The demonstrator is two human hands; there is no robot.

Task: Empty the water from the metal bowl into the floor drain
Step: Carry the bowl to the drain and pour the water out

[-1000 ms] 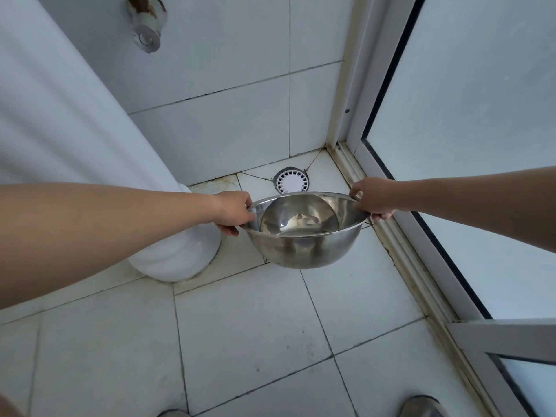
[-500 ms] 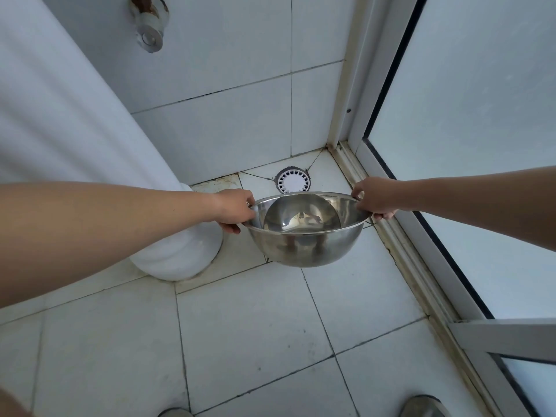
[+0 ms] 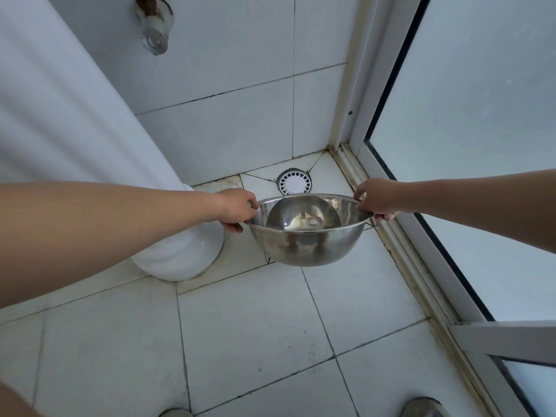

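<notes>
A shiny metal bowl (image 3: pixel 307 239) hangs in the air above the tiled floor, tipped slightly away from me so its far rim is lower. My left hand (image 3: pixel 236 209) grips its left rim and my right hand (image 3: pixel 376 200) grips its right rim. Water lies in the bowl's bottom, reflecting light. The round white floor drain (image 3: pixel 294 182) sits in the corner of the floor, just beyond the bowl's far rim.
A white pedestal column (image 3: pixel 177 251) stands on the floor left of the bowl. A frosted glass door with a pale frame (image 3: pixel 400 245) runs along the right. A capped pipe (image 3: pixel 155 40) sticks out of the tiled back wall. Shoe tips (image 3: pixel 421 407) show at the bottom.
The bowl has tipped a little further away from me toward the drain, showing more of its outer wall. Both hands keep their grip on the rim.
</notes>
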